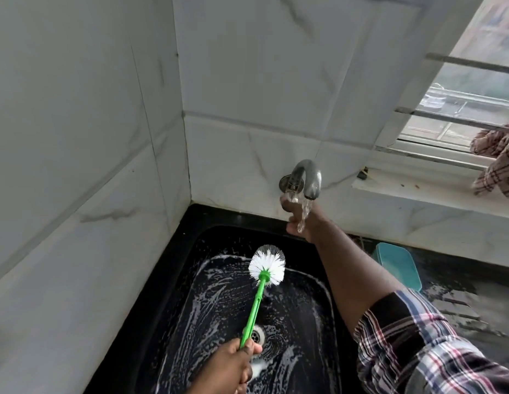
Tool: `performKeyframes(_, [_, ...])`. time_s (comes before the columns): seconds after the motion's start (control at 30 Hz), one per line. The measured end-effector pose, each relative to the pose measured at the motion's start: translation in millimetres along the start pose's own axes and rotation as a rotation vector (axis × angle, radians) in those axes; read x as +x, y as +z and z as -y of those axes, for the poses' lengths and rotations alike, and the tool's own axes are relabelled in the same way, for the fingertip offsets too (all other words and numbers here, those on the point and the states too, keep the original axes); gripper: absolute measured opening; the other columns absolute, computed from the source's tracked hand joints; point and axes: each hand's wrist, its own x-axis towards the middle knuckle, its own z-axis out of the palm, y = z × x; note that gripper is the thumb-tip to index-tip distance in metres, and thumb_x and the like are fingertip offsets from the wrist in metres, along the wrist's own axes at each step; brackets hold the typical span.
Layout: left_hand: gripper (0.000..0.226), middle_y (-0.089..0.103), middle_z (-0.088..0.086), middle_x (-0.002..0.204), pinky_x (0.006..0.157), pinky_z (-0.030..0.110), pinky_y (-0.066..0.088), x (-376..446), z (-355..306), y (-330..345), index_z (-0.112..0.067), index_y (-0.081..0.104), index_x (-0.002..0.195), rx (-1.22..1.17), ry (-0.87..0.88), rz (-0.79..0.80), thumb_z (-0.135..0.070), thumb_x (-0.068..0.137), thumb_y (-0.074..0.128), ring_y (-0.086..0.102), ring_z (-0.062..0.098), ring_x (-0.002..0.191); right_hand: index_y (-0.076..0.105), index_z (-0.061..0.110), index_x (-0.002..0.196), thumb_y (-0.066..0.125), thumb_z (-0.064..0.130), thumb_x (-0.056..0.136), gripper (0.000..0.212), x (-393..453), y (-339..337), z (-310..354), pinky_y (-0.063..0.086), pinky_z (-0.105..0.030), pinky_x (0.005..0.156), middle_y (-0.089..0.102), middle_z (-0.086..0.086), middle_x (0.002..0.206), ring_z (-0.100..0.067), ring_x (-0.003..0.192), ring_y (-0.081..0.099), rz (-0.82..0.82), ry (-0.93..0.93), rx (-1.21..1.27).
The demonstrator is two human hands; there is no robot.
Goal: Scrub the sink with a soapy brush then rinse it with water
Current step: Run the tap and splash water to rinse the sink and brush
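The left hand (233,362), at the bottom centre of the frame, has its grip clenched round the lower end of a green-handled brush (257,301); the handle runs up and slightly right from the fingers, and the round white bristle head sits at mid-frame, held above the sink floor, well away from the grip. Directly under the handle, just above the knuckles, lies the metal drain (258,335) of the black sink (196,251), whose floor is streaked with white soap foam (216,297). The right hand (297,217) reaches to the upper centre, under the wall tap (307,177), its fingers at the tap's valve; whether that grip is clenched on the valve or merely touching it cannot be told. Water (304,214) runs from the spout in front of this hand. The arm wears a rolled plaid sleeve (424,345). Right of the sink, on the wet dark tabletop (461,297), sits a turquoise container (398,265).
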Motion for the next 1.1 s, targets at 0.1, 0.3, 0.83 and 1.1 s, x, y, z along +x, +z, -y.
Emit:
performKeyframes(0.1, [0.030,0.053,-0.008,0.048,0.044,0.019,0.034,-4.0,-0.7,1.6,-0.012,0.071,0.102,0.036,0.027,0.002,-0.030,0.103,0.047,0.042,0.006,0.043,0.063,0.008,0.082,0.063,0.005,0.090,0.009,-19.4,-7.9,-25.4,0.050,-0.028,0.052,0.060,-0.007,0.068,-0.015,0.052,0.052,0.047,0.073,-0.421])
performKeyframes(0.3, [0.037,0.051,-0.009,0.045,0.040,0.014,0.033,-10.0,2.7,4.5,-0.010,0.072,0.100,0.131,0.047,-0.030,-0.030,0.105,0.042,0.044,0.001,0.037,0.064,0.001,0.088,0.036,0.004,0.094,0.029,-74.3,-1.6,-39.9,0.056,-0.027,0.058,0.064,-0.015,0.075,-0.022,0.062,0.062,0.246,0.163,-0.559])
performKeyframes(0.83, [0.022,0.054,-0.001,0.062,0.040,0.018,0.029,-14.5,4.3,-9.2,-0.016,0.067,0.107,0.111,0.071,-0.074,-0.023,0.103,0.046,0.037,0.007,0.038,0.058,0.005,0.082,0.034,-0.001,0.097,0.029,-89.4,14.1,9.4,0.051,-0.022,0.047,0.060,-0.014,0.074,-0.016,0.052,0.061,0.151,-0.057,-0.511])
performKeyframes(1.1, [0.013,0.061,0.005,0.076,0.039,0.023,0.040,-14.7,10.1,-13.0,-0.018,0.063,0.110,0.164,0.119,-0.124,-0.015,0.098,0.058,0.049,0.009,0.042,0.061,0.002,0.082,0.033,0.005,0.097,0.032,-94.8,13.7,10.9,0.054,-0.026,0.059,0.066,-0.013,0.072,-0.022,0.063,0.064,0.136,0.000,-0.616])
